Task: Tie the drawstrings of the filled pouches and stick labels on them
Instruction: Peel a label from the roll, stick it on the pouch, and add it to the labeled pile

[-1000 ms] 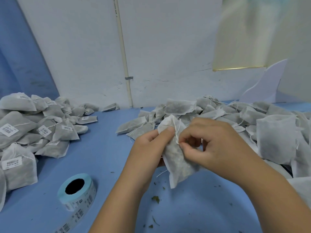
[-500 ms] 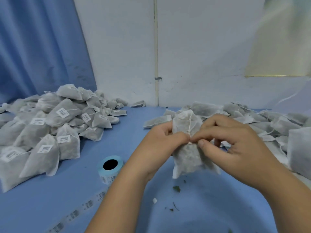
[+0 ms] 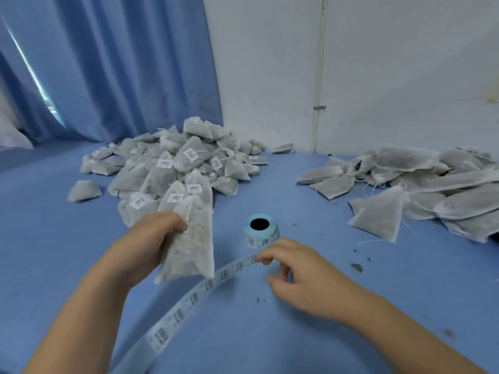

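My left hand (image 3: pixel 145 247) grips a filled white mesh pouch (image 3: pixel 193 244) by its left side, holding it upright above the blue table, its neck gathered at the top. To its right stands a blue label roll (image 3: pixel 260 230), from which a strip of barcode labels (image 3: pixel 189 300) trails toward the near left. My right hand (image 3: pixel 297 273) is at the strip just below the roll, with its fingertips pinching the strip's upper end.
A heap of labelled pouches (image 3: pixel 178 168) lies at the back left, with one stray pouch (image 3: pixel 83 190) beside it. A pile of unlabelled pouches (image 3: pixel 421 184) fills the right. Blue curtain (image 3: pixel 108 63) and white wall stand behind. Herb crumbs (image 3: pixel 356 267) dot the blue table (image 3: pixel 297 341).
Both hands were working the drawstring at the pouch's neck. Now only the left hand holds the pouch, and the right hand has dropped to the label strip. The view has swung left.
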